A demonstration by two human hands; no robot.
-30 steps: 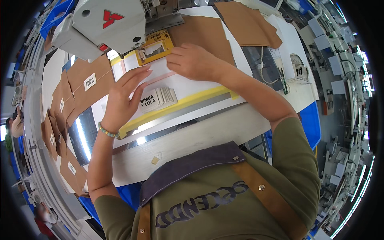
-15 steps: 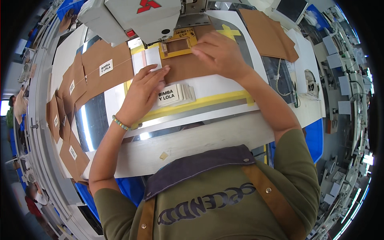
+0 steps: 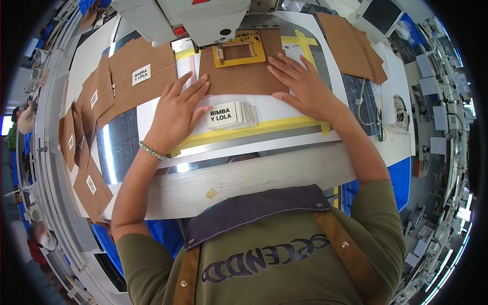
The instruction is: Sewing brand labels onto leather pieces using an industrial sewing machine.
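Observation:
Under the white sewing machine [image 3: 198, 18] lies a brown flat piece [image 3: 231, 81] with a yellow template frame [image 3: 221, 61] on it. My left hand [image 3: 178, 112] is open, fingertips at the piece's left edge, thumb beside a stack of white printed labels [image 3: 222, 116]. My right hand [image 3: 305, 89] lies open with spread fingers at the piece's right end, to the lower right of the frame. Both rest over a white board [image 3: 284, 109] edged with yellow tape [image 3: 239, 131].
Labelled brown pieces [image 3: 124, 89] lie joined by thread on the left. More brown pieces [image 3: 345, 46] are stacked at the back right, near a cord [image 3: 361, 107] and white machine housing [image 3: 395, 117]. Blue bins [image 3: 401, 183] sit below the table. Other people [image 3: 25, 117] appear at far left.
The brown piece under the frame has come down toward me over the pink-lined area. My right hand moved right and flattened out; my left hand moved right onto the piece's left edge.

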